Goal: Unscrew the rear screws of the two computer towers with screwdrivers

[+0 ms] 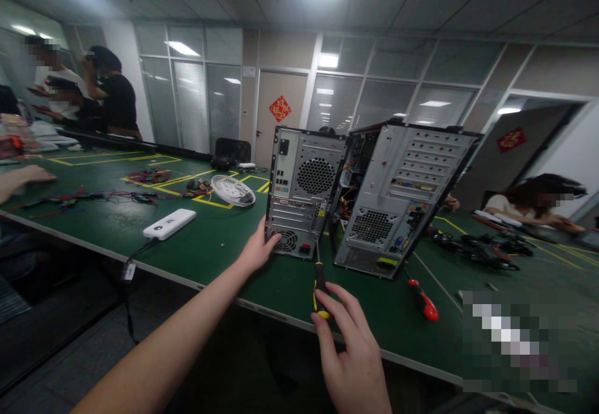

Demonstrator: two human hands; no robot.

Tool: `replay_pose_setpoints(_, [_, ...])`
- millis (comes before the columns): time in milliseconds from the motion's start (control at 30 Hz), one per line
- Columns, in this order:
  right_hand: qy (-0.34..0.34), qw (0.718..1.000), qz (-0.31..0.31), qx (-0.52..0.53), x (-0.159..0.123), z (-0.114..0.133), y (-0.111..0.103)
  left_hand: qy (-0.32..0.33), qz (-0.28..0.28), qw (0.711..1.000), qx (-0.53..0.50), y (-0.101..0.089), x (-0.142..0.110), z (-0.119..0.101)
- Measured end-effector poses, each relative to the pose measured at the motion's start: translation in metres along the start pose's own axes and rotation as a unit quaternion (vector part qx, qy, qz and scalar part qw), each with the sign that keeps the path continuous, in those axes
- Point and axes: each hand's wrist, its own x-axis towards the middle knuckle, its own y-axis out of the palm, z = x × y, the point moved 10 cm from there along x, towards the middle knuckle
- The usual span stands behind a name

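A computer case (299, 170) stands upright on the green table with its rear panel towards me. My left hand (259, 246) grips its lower left edge, thumb on the rear panel. Between the fingers and thumb of my right hand (349, 339) is a black and yellow screwdriver (321, 289), held near its handle end. The shaft points up at the lower right edge of the rear panel; I cannot tell whether the tip sits in a screw. Close on the right, a second computer case (397, 202) stands with an open side showing wires inside.
A red and black screwdriver (423, 301) lies right of the cases. On the left are a white power bank (170, 223) with a cable, a round white dish (233, 190) and tangled wires (93, 197). Black cables (477, 248) lie at right. Other people are around the table.
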Motion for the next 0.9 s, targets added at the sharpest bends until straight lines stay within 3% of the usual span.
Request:
replay_pose_setpoints(533, [0.015, 1.0, -0.008, 0.012, 0.0006, -0.0067, -0.0007, -0.004, 0.004, 1.0, -0.002, 0.0006, -0.0003, -0.0022])
replay_pose_setpoints(900, [-0.017, 1.0, 0.002, 0.015, 0.0012, 0.0024, 0.0011, -0.006, 0.003, 1.0, -0.001, 0.0003, -0.0004, -0.0025])
